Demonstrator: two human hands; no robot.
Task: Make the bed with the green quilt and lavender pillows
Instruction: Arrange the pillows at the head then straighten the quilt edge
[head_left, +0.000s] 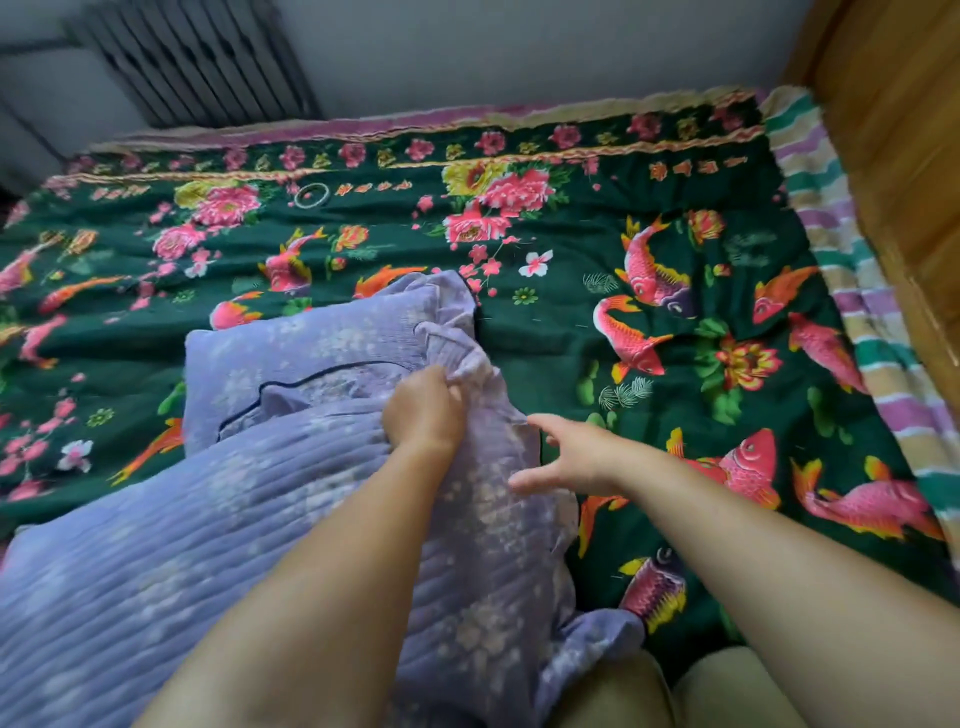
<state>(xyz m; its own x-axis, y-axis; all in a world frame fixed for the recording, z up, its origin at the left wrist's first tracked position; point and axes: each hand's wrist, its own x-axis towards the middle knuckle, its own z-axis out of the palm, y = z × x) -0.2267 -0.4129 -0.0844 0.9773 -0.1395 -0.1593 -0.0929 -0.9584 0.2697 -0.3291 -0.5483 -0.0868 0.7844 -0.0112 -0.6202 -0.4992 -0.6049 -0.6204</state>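
A dark green quilt (571, 332) printed with pink flowers and red fish lies spread over the bed. Two lavender pillows rest on its near left part: the near pillow (197, 561) is quilted in ribs, and the far pillow (311, 343) lies just behind it with a frilled edge. My left hand (423, 410) grips the frilled corner where the two pillows meet. My right hand (569, 457) hovers with fingers spread beside the near pillow's right edge, holding nothing.
A striped sheet (841, 291) shows along the bed's right side, next to a wooden headboard (904, 156). A grey wall and a dark radiator (197, 57) stand behind the bed. My knees (675, 691) are at the bottom edge.
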